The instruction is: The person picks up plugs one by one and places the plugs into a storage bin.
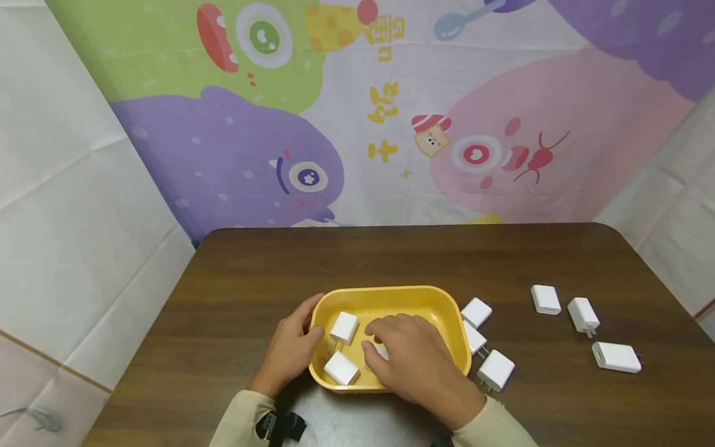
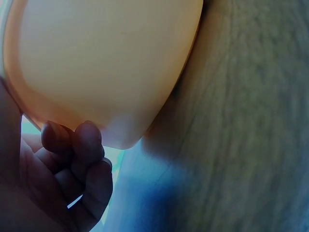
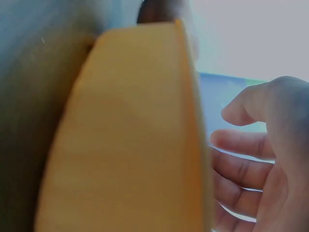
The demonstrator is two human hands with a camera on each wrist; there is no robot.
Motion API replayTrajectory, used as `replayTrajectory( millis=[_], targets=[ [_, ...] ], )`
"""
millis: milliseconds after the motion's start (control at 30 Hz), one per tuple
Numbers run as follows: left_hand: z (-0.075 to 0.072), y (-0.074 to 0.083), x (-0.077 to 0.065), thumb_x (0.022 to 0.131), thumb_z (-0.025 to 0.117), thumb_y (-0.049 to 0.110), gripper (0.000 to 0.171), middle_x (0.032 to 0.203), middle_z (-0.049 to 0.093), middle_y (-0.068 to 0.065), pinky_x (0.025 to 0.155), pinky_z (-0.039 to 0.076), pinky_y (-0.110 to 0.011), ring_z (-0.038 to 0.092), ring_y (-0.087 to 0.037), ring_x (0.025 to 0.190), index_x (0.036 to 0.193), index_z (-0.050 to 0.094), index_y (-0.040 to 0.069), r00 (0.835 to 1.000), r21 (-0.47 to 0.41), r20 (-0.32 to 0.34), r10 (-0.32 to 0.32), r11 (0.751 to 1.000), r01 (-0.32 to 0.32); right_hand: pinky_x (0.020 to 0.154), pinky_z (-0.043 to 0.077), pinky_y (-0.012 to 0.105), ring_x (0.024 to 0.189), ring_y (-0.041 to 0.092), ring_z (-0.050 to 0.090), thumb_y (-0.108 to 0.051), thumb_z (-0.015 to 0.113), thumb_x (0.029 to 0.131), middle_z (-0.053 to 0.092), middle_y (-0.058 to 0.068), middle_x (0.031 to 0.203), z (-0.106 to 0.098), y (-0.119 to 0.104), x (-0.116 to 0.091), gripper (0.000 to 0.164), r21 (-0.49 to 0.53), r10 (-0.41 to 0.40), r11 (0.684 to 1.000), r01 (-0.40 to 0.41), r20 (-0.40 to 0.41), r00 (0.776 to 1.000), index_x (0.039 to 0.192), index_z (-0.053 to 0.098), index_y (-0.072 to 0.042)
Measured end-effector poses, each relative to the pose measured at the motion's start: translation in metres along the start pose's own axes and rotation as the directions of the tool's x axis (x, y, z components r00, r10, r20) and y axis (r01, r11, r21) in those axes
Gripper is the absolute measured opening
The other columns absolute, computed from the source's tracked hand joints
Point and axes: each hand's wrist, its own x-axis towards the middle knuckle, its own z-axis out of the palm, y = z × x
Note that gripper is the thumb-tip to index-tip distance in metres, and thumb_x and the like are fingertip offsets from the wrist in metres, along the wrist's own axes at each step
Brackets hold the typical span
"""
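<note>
A yellow plastic basin (image 1: pixel 391 298) stands near the front of the table. My left hand (image 1: pixel 290 347) grips its left end, thumb at the rim and curled fingers (image 2: pixel 87 145) against the outer wall. Over the basin's right half is my right hand (image 1: pixel 416 357), thumb and fingers apart with nothing between them in the right wrist view. Inside the basin, one white charger plug (image 1: pixel 344 327) lies at the left, prongs toward me. Below it is another white charger plug (image 1: pixel 341 369). A further white piece (image 1: pixel 382 352) shows under my right hand, mostly hidden by it.
Close by the basin's right end lie three white chargers, the nearest charger (image 1: pixel 496 370) at the front. Farther right are three more, among them a charger (image 1: pixel 617 357) on its side. Behind the brown table (image 1: pixel 268 261) hangs a cartoon-printed cloth (image 1: pixel 391 198).
</note>
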Motion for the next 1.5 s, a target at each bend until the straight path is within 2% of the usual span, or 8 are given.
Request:
replayTrajectory(
  millis=[200, 400, 600, 767, 1000, 1167, 1333, 1500],
  targets=[
    [0.0, -0.001, 0.0, 0.089, 0.058, 0.004, 0.055, 0.106, 0.072, -0.006, 0.078, 0.052, -0.031, 0.063, -0.016, 0.086, 0.143, 0.055, 0.012, 1.0, -0.004, -0.006, 0.012, 1.0, -0.012, 0.063, 0.049, 0.032, 0.072, 0.007, 0.062, -0.024, 0.072, 0.085, 0.07, -0.007, 0.081, -0.024, 0.018, -0.004, 0.011, -0.044, 0.053, 0.997, -0.056, -0.072, 0.996, 0.09, 0.076, -0.015],
    [0.0, 0.0, 0.0, 0.089, 0.057, 0.004, 0.055, 0.104, 0.071, -0.006, 0.078, 0.05, -0.032, 0.061, -0.017, 0.085, 0.144, 0.054, 0.011, 1.0, 0.01, -0.001, 0.007, 1.0, -0.007, 0.062, 0.05, 0.034, 0.071, 0.01, 0.061, -0.024, 0.071, 0.085, 0.072, -0.004, 0.085, -0.046, 0.037, -0.016, 0.015, -0.101, 0.136, 0.984, -0.144, -0.084, 0.987, 0.094, 0.077, -0.013],
    [0.0, 0.001, -0.001, 0.09, 0.057, 0.005, 0.054, 0.102, 0.07, -0.005, 0.078, 0.049, -0.033, 0.06, -0.018, 0.084, 0.144, 0.054, 0.012, 1.0, 0.023, -0.002, -0.006, 1.0, 0.006, 0.057, 0.048, 0.033, 0.066, 0.01, 0.058, -0.022, 0.072, 0.083, 0.07, -0.004, 0.079, -0.052, 0.052, -0.03, 0.014, -0.13, 0.141, 0.979, -0.157, -0.125, 0.982, 0.092, 0.076, -0.012],
    [0.0, 0.0, -0.001, 0.091, 0.058, 0.006, 0.054, 0.104, 0.07, -0.005, 0.079, 0.049, -0.034, 0.06, -0.017, 0.085, 0.144, 0.055, 0.014, 1.0, 0.014, -0.002, -0.017, 1.0, 0.017, 0.058, 0.049, 0.036, 0.068, 0.01, 0.061, -0.021, 0.072, 0.082, 0.068, -0.006, 0.079, -0.054, 0.06, -0.04, 0.014, -0.119, 0.169, 0.975, -0.187, -0.15, 0.974, 0.093, 0.076, -0.013],
    [0.001, 0.001, -0.001, 0.091, 0.057, 0.008, 0.054, 0.099, 0.069, -0.005, 0.077, 0.049, -0.034, 0.059, -0.018, 0.082, 0.145, 0.053, 0.013, 1.0, 0.022, 0.008, -0.027, 0.999, 0.026, 0.061, 0.051, 0.039, 0.073, 0.012, 0.064, -0.022, 0.072, 0.084, 0.069, -0.006, 0.081, -0.058, 0.073, -0.058, 0.015, -0.117, 0.261, 0.955, -0.273, -0.104, 0.96, 0.097, 0.075, -0.015],
    [0.001, 0.003, -0.001, 0.092, 0.057, 0.009, 0.054, 0.1, 0.069, -0.005, 0.077, 0.049, -0.034, 0.059, -0.018, 0.083, 0.145, 0.053, 0.014, 0.999, 0.024, 0.013, -0.03, 0.999, 0.029, 0.069, 0.053, 0.046, 0.08, 0.017, 0.066, -0.026, 0.07, 0.088, 0.071, -0.004, 0.089, -0.059, 0.084, -0.075, 0.015, -0.127, 0.373, 0.918, -0.375, -0.043, 0.927, 0.099, 0.075, -0.016],
    [0.0, 0.003, -0.001, 0.092, 0.057, 0.009, 0.054, 0.106, 0.07, -0.005, 0.08, 0.049, -0.035, 0.06, -0.018, 0.087, 0.145, 0.053, 0.014, 0.999, 0.021, 0.012, -0.03, 0.999, 0.03, 0.071, 0.052, 0.052, 0.084, 0.021, 0.067, -0.026, 0.071, 0.088, 0.073, -0.002, 0.094, -0.058, 0.094, -0.089, 0.014, -0.132, 0.417, 0.899, -0.418, -0.034, 0.908, 0.098, 0.075, -0.017],
    [0.0, 0.002, 0.0, 0.092, 0.057, 0.01, 0.054, 0.108, 0.07, -0.005, 0.081, 0.049, -0.036, 0.06, -0.018, 0.087, 0.145, 0.053, 0.014, 0.999, 0.019, 0.013, -0.038, 0.999, 0.037, 0.066, 0.052, 0.05, 0.078, 0.018, 0.065, -0.026, 0.072, 0.088, 0.071, -0.005, 0.087, -0.058, 0.104, -0.098, 0.014, -0.149, 0.446, 0.884, -0.443, -0.015, 0.895, 0.097, 0.075, -0.016]
  ],
)
